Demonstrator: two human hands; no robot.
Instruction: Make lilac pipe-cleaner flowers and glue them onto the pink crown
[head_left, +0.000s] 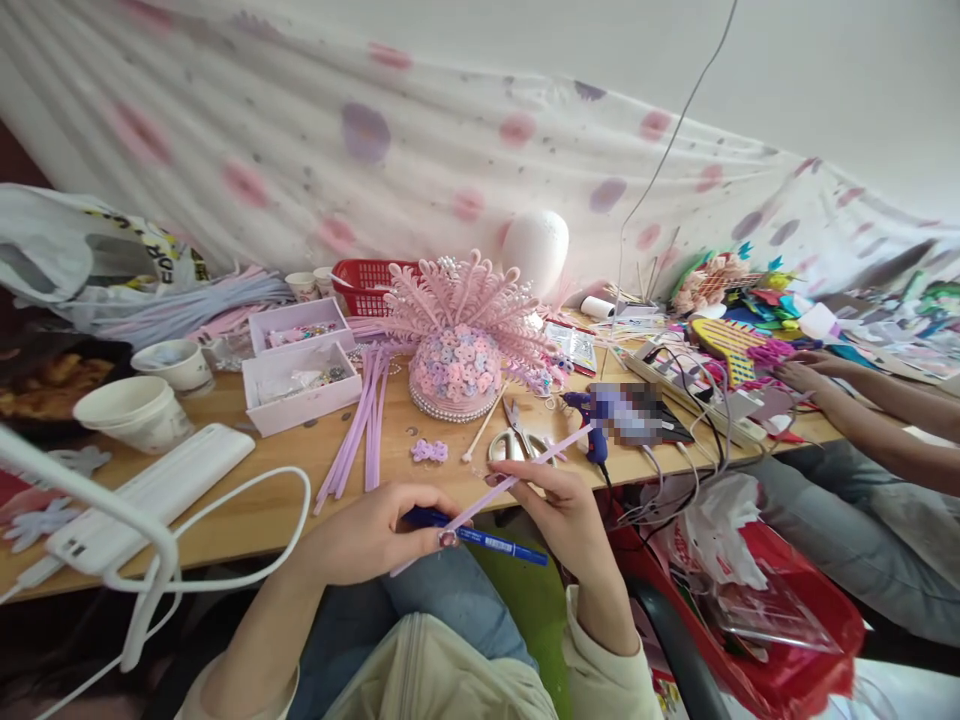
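My left grip (375,535) is closed on two things at once: a blue marker pen (499,543) and the lower part of a lilac fuzzy strip (480,505). The pen juts out from my fingers to the right, its end passing below my right grip (566,515). The strip slants across the pen at my left thumb, with a short tail showing under that grip. My right grip pinches the strip higher up between thumb and fingers, and its far end sticks out beyond them towards a blue glue gun (598,445).

Both grips are over my lap, at the near edge of the table (450,492). Straight ahead of my left grip lies a bundle of similar lilac strips (364,425); a small lilac flower piece (429,451) is ahead of and between the two grips. Scissors (514,425) lie just beyond my right grip, their blades pointing away from me. Farther ahead stands a pink feathery headpiece (456,370) covered in little flowers and edged with beads. Well to the right of my right grip, another person's hands (806,375) work at bright pink material (769,352).
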